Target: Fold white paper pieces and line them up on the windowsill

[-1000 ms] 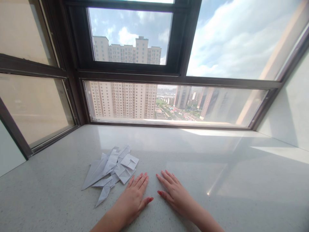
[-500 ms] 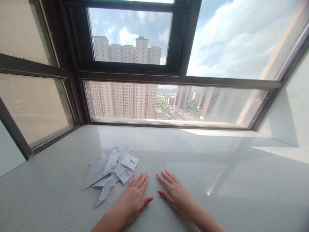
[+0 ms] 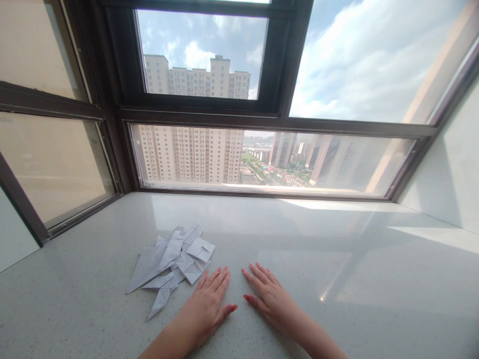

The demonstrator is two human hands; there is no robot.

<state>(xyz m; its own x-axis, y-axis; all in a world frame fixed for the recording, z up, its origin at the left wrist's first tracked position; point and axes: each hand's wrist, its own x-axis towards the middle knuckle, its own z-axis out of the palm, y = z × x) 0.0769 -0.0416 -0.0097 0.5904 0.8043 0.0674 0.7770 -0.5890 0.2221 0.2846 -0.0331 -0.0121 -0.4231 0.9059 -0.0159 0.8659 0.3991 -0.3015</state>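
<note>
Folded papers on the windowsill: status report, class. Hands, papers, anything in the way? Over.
Left hand, right hand: palms down on windowsill, holding nothing. Folded papers: piled by left hand, contact unclear. In the way: papers overlap, partly hiding one another.

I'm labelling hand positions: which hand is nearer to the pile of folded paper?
Left. The left hand lies palm down close beside the pile of folded paper, at its near right edge; the right hand lies farther right, past the left.

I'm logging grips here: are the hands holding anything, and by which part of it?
Nothing is held. The left hand and right hand rest palm down on the sill, with folded papers close beside the left one.
</note>
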